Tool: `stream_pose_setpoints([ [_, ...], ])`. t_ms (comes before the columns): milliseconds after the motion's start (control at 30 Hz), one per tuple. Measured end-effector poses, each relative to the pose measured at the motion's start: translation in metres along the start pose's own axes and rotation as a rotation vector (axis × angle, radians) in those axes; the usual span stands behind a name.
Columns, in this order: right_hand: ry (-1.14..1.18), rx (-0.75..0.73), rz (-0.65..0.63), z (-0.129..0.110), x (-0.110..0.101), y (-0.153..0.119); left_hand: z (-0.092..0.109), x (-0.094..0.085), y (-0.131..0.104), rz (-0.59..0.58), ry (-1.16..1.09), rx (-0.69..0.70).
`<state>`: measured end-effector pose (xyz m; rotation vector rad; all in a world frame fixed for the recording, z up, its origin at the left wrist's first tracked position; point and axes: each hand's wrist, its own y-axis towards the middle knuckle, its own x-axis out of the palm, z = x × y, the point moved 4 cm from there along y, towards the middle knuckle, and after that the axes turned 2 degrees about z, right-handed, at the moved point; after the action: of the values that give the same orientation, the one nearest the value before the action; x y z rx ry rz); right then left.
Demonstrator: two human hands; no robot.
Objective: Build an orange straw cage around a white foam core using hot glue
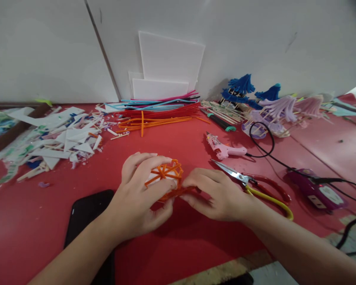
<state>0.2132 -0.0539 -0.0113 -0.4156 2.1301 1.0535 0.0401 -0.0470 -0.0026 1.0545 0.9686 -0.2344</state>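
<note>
My left hand (146,190) is wrapped round a small white piece crossed with orange pipe cleaners (163,172), just above the red tabletop. The fingers cover much of its left side and underside. On the right, my right hand (212,194) pinches an orange pipe cleaner strip (185,191) that runs along the piece's lower edge. Scissors (240,177) with one red and one yellow handle lie beside my right hand. A pink glue gun (224,148) rests behind them. Under my left forearm lies a black phone (87,213).
White scraps (68,138) are heaped at the left. Bundles of orange pipe cleaners (163,123) and red pipe cleaners (169,111) lie at the back. Blue umbrella-like pieces (240,87) and lilac ones (280,107) stand back right. A purple power strip (317,190) with cables is at the right.
</note>
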Motion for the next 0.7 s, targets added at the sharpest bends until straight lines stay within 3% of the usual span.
stream_pose_setpoints([
  [333, -0.061, -0.029, 0.0, -0.005, 0.005, 0.002, 0.003, 0.002, 0.003, -0.011, -0.003, -0.017],
  [467, -0.164, -0.017, 0.012, -0.002, -0.024, 0.005, 0.003, 0.0, 0.002, 0.007, 0.002, -0.011],
  [567, -0.343, 0.181, 0.096, 0.025, -0.067, 0.0, 0.002, -0.002, 0.002, 0.025, -0.006, -0.02],
  [700, -0.522, 0.502, -0.172, 0.085, -0.091, -0.022, 0.001, -0.001, 0.002, 0.019, -0.017, -0.049],
])
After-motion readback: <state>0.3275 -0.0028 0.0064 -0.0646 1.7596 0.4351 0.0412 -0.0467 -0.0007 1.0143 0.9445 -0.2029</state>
